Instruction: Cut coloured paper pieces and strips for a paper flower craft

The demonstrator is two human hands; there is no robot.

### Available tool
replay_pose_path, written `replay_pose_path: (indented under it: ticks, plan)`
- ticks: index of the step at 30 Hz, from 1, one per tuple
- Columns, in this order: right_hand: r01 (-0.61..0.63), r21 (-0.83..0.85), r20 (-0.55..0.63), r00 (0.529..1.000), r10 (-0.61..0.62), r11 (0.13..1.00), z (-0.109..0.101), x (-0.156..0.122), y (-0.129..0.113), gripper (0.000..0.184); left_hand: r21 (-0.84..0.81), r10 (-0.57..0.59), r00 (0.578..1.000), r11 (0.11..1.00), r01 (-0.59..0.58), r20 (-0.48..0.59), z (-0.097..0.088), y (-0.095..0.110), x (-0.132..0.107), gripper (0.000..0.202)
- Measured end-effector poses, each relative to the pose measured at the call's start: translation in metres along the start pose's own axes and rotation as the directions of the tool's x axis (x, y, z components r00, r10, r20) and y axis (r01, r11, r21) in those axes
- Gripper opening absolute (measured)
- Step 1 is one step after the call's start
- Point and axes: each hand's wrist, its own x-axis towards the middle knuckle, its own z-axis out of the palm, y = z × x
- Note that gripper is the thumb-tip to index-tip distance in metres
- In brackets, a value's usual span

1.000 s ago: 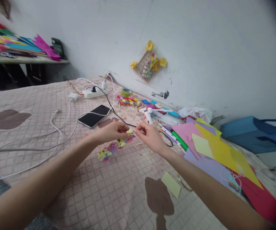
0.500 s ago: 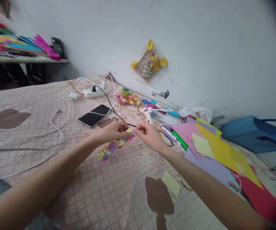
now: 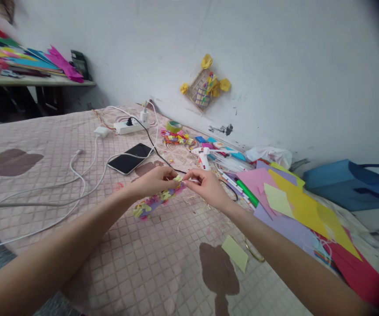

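My left hand point(image 3: 154, 182) grips the upper end of a long strip of small paper flowers point(image 3: 153, 202) in yellow, pink and purple. The strip's lower end hangs toward the quilted pink bedspread point(image 3: 120, 245). My right hand point(image 3: 207, 188) sits just to the right, its fingertips pinching a thin white strip point(image 3: 189, 180) against the flower strip's top end. A white hot glue gun point(image 3: 204, 159) stands beyond my right hand, not touching it.
A black phone point(image 3: 130, 159), white cables and a power strip point(image 3: 130, 127) lie on the bedspread. Beyond are a tape roll point(image 3: 174, 127) and paper scraps. Coloured paper sheets point(image 3: 294, 210) and markers spread right. A shelf point(image 3: 34, 82) holds more paper.
My right fingertips have moved slightly left, closer to the flower strip, and a thin white strip now shows between them. The left hand and flower strip have shifted only a little.
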Motion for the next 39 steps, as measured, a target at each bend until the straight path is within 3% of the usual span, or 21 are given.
replay_pose_path:
  ticks: [8,18,31,39]
  plan:
    - [0.068,-0.073,-0.032,0.997,-0.071,0.995,0.000,-0.001,-0.001,0.014,0.014,-0.006,1.000,1.000,0.006,-0.008,0.000,0.001,0.000,0.025]
    - [0.059,-0.149,-0.051,0.996,-0.067,0.987,0.001,0.001,-0.002,0.020,0.048,0.002,1.000,0.999,-0.002,0.000,0.000,0.001,0.000,0.027]
    - [-0.056,0.047,0.041,0.998,0.054,0.997,0.002,0.004,0.011,0.015,0.060,-0.003,1.000,0.998,0.003,-0.010,0.000,-0.001,0.000,0.028]
    - [-0.060,0.038,0.038,0.998,0.059,0.997,0.004,0.005,0.007,0.010,0.052,-0.005,1.000,0.999,0.005,-0.009,0.000,-0.001,0.000,0.027]
